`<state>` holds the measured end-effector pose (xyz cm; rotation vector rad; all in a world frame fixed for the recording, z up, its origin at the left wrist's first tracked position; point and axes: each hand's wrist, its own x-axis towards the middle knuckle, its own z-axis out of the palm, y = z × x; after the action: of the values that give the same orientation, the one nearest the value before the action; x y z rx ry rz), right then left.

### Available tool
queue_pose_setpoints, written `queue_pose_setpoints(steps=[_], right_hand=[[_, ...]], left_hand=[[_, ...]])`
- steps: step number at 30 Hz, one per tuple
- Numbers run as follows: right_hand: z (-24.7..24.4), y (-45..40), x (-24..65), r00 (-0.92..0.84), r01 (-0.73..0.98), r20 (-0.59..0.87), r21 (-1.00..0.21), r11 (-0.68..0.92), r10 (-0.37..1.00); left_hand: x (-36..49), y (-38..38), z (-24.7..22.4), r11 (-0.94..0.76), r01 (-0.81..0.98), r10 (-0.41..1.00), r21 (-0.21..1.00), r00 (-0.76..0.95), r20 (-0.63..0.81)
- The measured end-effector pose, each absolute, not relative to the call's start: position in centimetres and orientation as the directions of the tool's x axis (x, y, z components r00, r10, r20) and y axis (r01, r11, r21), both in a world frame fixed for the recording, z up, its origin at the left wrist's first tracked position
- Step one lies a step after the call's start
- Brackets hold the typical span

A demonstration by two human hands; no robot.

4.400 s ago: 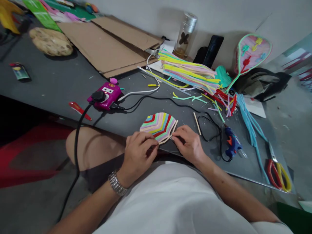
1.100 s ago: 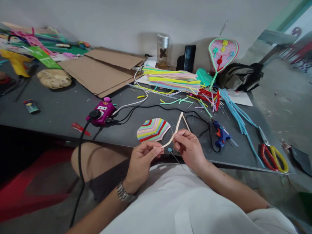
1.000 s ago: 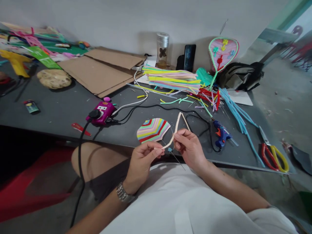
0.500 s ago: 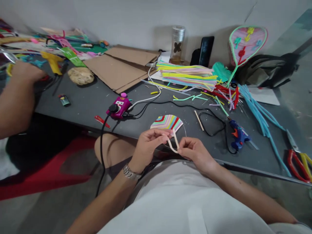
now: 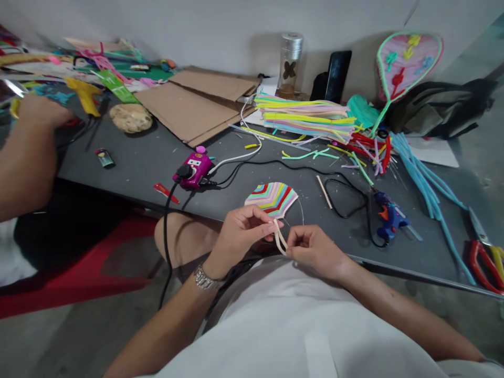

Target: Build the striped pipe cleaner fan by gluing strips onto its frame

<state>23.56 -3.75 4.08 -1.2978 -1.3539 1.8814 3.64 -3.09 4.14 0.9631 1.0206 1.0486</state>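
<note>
A cream pipe cleaner (image 5: 280, 240), bent into a narrow loop, is held between my two hands above the table's front edge. My left hand (image 5: 246, 228) pinches its upper part between thumb and fingertips. My right hand (image 5: 315, 249) is closed on the lower bend. Just beyond my fingers lies a striped fan-shaped piece (image 5: 271, 198) made of coloured pipe cleaner rows, with a thin wire curving from its right side. My left hand partly covers its near edge.
A blue glue gun (image 5: 389, 215) and red-and-yellow-handled scissors (image 5: 484, 257) lie right. Behind are a pipe cleaner bundle (image 5: 307, 118), a bottle (image 5: 290, 63) and cardboard (image 5: 197, 107). A magenta power socket (image 5: 195, 170) trails a black cable. Another person's arm (image 5: 29, 152) reaches in at left.
The cream pipe cleaner's open bend has narrowed, its two sides now close together. My right hand has shifted slightly downward. The view has moved a little.
</note>
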Motion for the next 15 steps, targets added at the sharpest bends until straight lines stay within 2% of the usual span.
queue_pose_setpoints(steps=[9,15], right_hand=[[4.4,-3.9,23.6,-0.366,0.302,-0.383,-0.911,-0.281,0.848],[4.5,-4.0,23.5,-0.348,0.331,-0.367,-0.909,-0.253,0.862]], left_hand=[[4.2,-3.9,4.2,0.153,-0.129,0.986,0.98,0.092,-0.142],[4.4,-4.3,4.1,0.04,0.049,0.999,0.998,0.0,-0.04]])
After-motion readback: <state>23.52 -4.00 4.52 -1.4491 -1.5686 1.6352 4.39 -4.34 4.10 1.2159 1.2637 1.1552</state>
